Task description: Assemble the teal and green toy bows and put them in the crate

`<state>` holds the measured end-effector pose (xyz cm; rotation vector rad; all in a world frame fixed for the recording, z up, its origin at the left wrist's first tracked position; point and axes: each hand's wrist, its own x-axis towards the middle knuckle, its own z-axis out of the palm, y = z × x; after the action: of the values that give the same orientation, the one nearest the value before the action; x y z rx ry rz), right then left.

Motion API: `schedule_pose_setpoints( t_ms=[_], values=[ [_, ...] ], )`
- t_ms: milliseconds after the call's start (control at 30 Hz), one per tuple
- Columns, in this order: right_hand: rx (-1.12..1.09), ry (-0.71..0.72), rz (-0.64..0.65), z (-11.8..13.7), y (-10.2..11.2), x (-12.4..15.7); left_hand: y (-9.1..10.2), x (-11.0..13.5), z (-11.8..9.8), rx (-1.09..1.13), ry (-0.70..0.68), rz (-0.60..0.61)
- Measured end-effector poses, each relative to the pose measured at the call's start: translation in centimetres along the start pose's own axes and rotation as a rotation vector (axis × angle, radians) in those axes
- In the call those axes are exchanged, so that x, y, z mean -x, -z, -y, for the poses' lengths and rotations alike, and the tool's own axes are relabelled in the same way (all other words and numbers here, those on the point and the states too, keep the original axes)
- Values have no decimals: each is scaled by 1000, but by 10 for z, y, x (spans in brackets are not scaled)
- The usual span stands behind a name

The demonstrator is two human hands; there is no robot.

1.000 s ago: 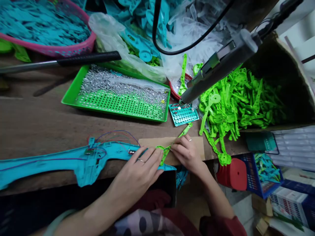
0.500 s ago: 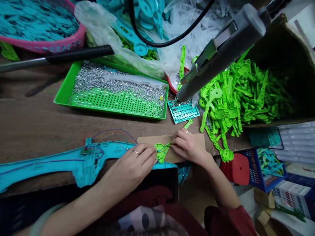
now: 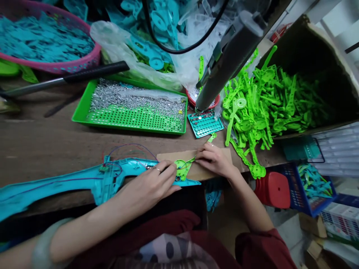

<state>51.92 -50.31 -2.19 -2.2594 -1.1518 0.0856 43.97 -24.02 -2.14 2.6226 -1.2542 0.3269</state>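
A long turquoise plastic shell (image 3: 67, 183) with thin coloured wires lies along the near table edge. My left hand (image 3: 150, 183) rests on its right end, fingers curled and pressing beside a bright green lever part (image 3: 183, 168). My right hand (image 3: 214, 160) pinches the stem of that green part, which lies over the shell's tip on a strip of brown cardboard (image 3: 204, 170). A ring shows on my left hand.
A green perforated tray of small silver screws (image 3: 129, 106) sits behind. A hanging grey power screwdriver (image 3: 224, 63) points at a small teal screw plate (image 3: 204, 123). A heap of green parts (image 3: 269, 104) fills a box at right; a pink basket (image 3: 47, 41) holds turquoise pieces.
My view shifted slightly. Both hands stayed on the green part; my left fingers curled in more tightly beside its round end.
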Motion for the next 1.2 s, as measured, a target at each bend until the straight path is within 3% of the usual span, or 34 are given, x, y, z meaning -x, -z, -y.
schedule_pose_setpoints(
  t_ms=[333, 533, 767, 1033, 1200],
  values=[
    [98, 19, -136, 16, -15, 21, 8, -16, -15, -194, 29, 181],
    [358, 18, 24, 39, -14, 25, 8, -32, -24, -260, 64, 239],
    [171, -25, -44, 35, -16, 28, 10, -39, -28, -309, 70, 274],
    [228, -174, -31, 44, -26, 18, 4, -25, -23, -253, 68, 190],
    [374, -134, -40, 50, -29, 18, -4, 5, -15, -93, 49, -39]
  ],
)
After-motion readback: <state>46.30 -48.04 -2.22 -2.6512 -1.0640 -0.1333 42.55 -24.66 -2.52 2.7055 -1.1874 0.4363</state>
